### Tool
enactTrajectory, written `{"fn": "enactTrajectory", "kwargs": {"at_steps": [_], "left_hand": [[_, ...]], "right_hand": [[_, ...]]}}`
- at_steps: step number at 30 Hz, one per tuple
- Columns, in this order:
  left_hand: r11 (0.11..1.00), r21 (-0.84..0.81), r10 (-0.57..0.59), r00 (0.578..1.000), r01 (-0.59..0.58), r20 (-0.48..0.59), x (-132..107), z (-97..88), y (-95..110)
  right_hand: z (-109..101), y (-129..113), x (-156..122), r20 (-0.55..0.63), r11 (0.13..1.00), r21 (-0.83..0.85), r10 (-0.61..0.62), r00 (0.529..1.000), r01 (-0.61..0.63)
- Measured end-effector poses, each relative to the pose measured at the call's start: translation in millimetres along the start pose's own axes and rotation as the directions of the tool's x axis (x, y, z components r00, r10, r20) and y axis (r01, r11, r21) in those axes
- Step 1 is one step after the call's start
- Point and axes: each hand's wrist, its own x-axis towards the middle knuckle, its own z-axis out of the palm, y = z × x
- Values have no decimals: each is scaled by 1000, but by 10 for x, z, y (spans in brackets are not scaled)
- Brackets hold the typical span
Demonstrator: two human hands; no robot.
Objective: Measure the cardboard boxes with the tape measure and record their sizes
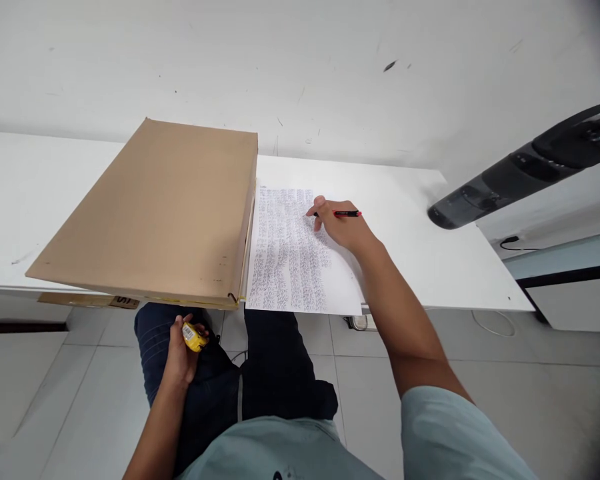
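Observation:
My left hand rests over my thigh, below the table's front edge, with its fingers closed around a yellow tape measure that has a white label. On the table my right hand lies against a sheet of paper covered with columns of handwriting. It grips a black and red pen, whose back end sticks out to the right; the tip is hard to make out. A large brown cardboard box stands just left of the paper, and its front edge juts slightly past the table.
The white table runs along a marked white wall. A black cylindrical appliance leans in from the right, over the table's right end. A piece of cardboard shows under the left table edge. Below is a tiled floor.

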Motion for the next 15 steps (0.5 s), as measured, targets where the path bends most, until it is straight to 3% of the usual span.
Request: {"fn": "enactTrajectory", "kwargs": {"at_steps": [5, 9, 15], "left_hand": [[1000, 2, 0, 1000, 0, -1, -2, 1, 0], [1000, 2, 4, 1000, -4, 6, -8, -1, 2], [1000, 1, 8, 1000, -8, 5, -11, -3, 2]], "right_hand": [[-8, -6, -7, 2, 999, -53, -2, 1000, 2], [-18, -47, -29, -9, 999, 49, 8, 1000, -8], [-7, -109, -64, 254, 984, 172, -9, 967, -36]]}}
